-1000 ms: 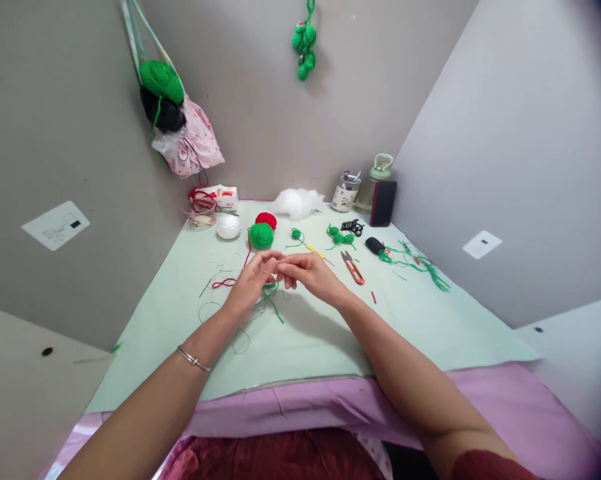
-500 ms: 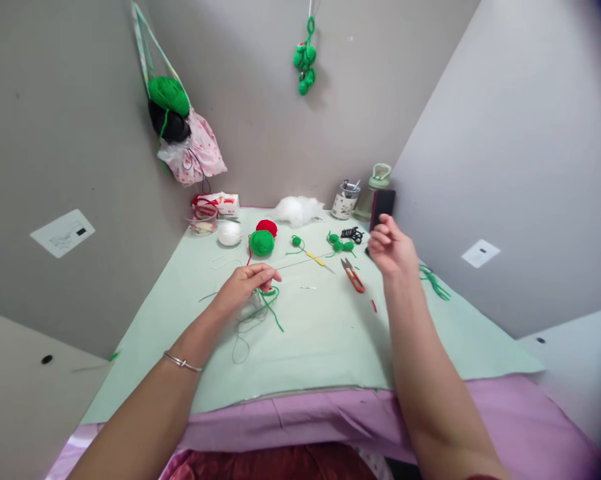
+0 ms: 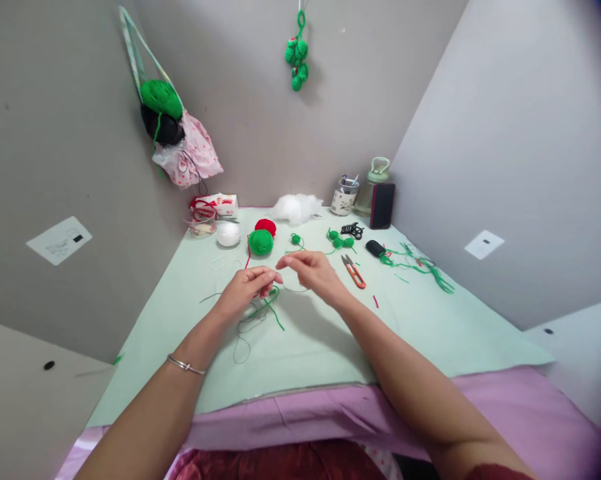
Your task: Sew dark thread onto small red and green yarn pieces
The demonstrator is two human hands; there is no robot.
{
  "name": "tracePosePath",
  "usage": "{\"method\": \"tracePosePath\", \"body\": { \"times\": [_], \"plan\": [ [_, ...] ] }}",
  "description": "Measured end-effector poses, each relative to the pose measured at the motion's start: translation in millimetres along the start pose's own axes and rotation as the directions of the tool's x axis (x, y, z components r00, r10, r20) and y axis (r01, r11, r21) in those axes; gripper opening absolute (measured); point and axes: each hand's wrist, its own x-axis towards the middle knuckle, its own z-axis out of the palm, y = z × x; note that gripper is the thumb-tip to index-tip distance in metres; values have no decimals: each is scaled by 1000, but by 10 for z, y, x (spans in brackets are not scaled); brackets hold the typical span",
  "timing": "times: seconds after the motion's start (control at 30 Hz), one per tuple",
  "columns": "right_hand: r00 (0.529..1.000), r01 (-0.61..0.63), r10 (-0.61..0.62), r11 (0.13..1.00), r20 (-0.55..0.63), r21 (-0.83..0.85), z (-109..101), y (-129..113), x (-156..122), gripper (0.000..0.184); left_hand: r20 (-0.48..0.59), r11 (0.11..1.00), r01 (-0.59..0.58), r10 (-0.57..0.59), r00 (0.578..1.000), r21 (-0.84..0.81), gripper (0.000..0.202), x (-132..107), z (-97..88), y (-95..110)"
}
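Right hand (image 3: pixel 307 272) back from phone (image 3: pixel 382 207), beside left hand (image 3: pixel 253 288), left pinching thread (image 3: pixel 295 291), now slack, right grip unclear

Thread (image 3: pixel 243 355): fine strand, fibre too small to tell
Yarn tail (image 3: pixel 276 315): matt, soft-looking
Snips (image 3: pixel 354 273): grey metal blades, smooth orange handles, plastic by their look
Bangle (image 3: pixel 186 366): polished silvery metal
Mat (image 3: pixel 325 350): smooth, matt sheet
Drape (image 3: pixel 300 415): creased cloth, faint sheen
Garment (image 3: pixel 265 465): velvety cloth, soft sheen
Green ball (image 3: pixel 261 243): matt wound yarn
Stuffing (image 3: pixel 296 209): fluffy, rough-edged fibre
Bottle (image 3: pixel 379 175): translucent, smooth, plastic-looking
Phone (image 3: pixel 383 207): smooth dark front
Bag (image 3: pixel 199 148): thin printed cloth, crumpled
Wall (image 3: pixel 250 113): smooth, matt
Ornament (image 3: pixel 301 51): bumpy crochet, matt
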Motion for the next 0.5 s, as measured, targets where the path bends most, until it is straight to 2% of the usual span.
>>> {"method": "tracePosePath", "body": {
  "times": [0.1, 0.2, 0.27, 0.33, 0.4, 0.5],
  "plan": [
    [987, -71, 69, 997, 144, 14, 150, 58, -46, 32, -17, 999, 11, -12, 1000, -32, 30, 11, -4, -3],
    [937, -169, 137, 983, 321, 74, 72, 105, -35, 36, -38, 998, 22, -24, 999, -62, 31, 22, -18, 1],
    [923, -166, 115, 980, 366, 108, -37, 102, -5, 34, -44, 997, 27, -30, 999, -72, 31, 23, -33, 10],
    [938, -127, 73, 982, 340, 137, -176, 79, 30, 32, -45, 996, 34, -38, 998, -87, 31, 21, -51, 21],
    [964, -93, 51, 984, 261, 151, -350, 54, 64, 31, -49, 993, 39, -44, 998, -110, 31, 17, -72, 29],
    [1000, 1, -3, 995, 23, 103, -680, 50, 103, 29, -46, 986, 54, -62, 997, -157, 30, 15, -104, 43]
  ]
}}
